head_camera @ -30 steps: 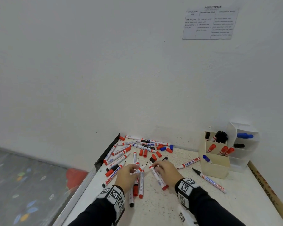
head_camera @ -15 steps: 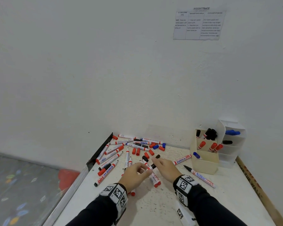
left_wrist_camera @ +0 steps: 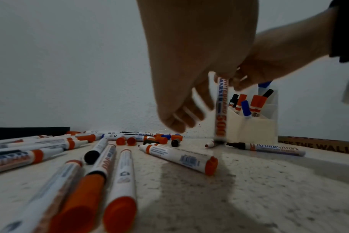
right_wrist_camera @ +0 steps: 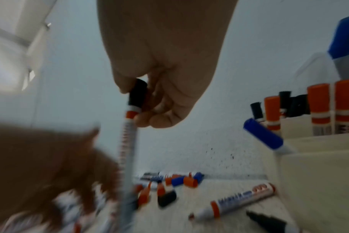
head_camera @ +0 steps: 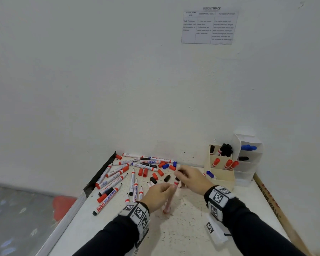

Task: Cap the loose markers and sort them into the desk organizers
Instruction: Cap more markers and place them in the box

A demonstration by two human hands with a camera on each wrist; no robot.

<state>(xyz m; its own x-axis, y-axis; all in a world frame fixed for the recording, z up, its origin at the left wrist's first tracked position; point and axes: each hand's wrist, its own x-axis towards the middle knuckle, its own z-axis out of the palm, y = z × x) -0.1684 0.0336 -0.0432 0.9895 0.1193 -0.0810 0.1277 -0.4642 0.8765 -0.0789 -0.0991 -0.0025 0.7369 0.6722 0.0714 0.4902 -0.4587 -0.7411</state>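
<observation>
Half a second before, my hands had been low over the scattered pens, the marker nearly flat between them. By this moment I had stood the marker (left_wrist_camera: 220,110) upright, its base touching the table (head_camera: 183,235) just in front of my wrists, and both hands had lifted with it.

My right hand (head_camera: 193,179) was curled over the top end, thumb and fingers (right_wrist_camera: 161,119) pinching a black cap (right_wrist_camera: 137,93) that sat on the marker's tip, just above its red collar. My left hand (head_camera: 159,195) was beside the barrel lower down. It was blurred with motion in every view, the fingers loosely bent, and I could not tell whether they gripped the barrel or only brushed it.

To the left of my left hand lay the loose markers (head_camera: 116,179), fanned out toward the table's dark edge. Ahead of both hands sat a scatter of loose caps (head_camera: 162,169), red, blue and black. A black-tipped open marker (left_wrist_camera: 269,147) lay flat on the right, just beyond the upright one. Just right of my right hand stood the beige organizer (head_camera: 223,177), already holding red, black and blue capped pens, with the white organizer (head_camera: 248,163) touching its far side.
</observation>
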